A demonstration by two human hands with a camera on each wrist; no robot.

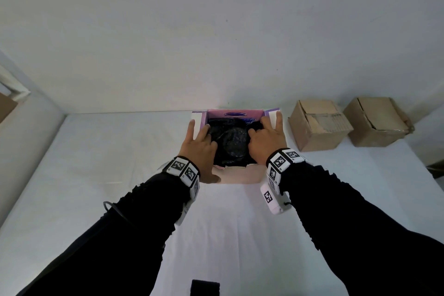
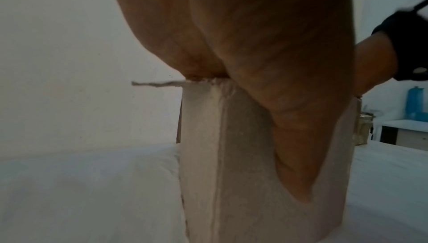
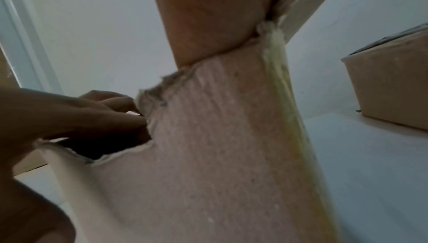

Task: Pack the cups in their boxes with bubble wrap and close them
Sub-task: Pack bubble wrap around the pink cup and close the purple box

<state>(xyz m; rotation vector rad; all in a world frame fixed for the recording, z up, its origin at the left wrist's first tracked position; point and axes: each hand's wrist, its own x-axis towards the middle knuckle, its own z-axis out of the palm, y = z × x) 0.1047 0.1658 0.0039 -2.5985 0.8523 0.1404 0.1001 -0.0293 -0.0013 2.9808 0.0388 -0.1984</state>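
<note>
A pink and white box stands open on the white table, its side flaps spread. A bundle of black bubble wrap fills it; no cup shows. My left hand reaches in from the left, fingers pressing on the wrap, little finger on the left flap. The left wrist view shows its thumb lying down the outside of the box's front wall. My right hand presses on the wrap from the right, little finger on the right flap. Its palm rests on the torn rim of the front wall.
Two brown cardboard boxes sit closed at the back right of the table, near the wall. A small dark object lies at the table's near edge. A blue bottle stands on a side unit off to the right.
</note>
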